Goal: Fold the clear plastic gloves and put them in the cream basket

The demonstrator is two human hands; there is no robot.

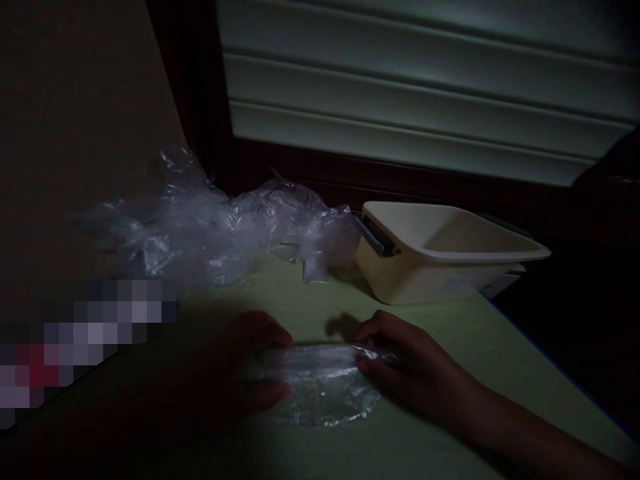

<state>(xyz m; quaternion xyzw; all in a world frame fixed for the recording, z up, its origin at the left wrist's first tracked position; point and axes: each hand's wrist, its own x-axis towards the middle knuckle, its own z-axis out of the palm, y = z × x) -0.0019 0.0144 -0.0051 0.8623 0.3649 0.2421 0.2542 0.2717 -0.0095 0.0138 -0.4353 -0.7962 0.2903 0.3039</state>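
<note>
A clear, crinkled plastic bag lies across the near middle of the pale green table, with a folded band along its far edge. My right hand pinches the right end of that band between thumb and fingers. At the left end, my left hand is in deep shadow, its thumb and fingers curved around the plastic; the fingertips touch or nearly touch it, and the exact contact is too dark to make out.
Crumpled clear plastic bags are heaped at the back left. An off-white bin with a dark handle stands at the back right of the table, near its right edge. Behind is a slatted panel.
</note>
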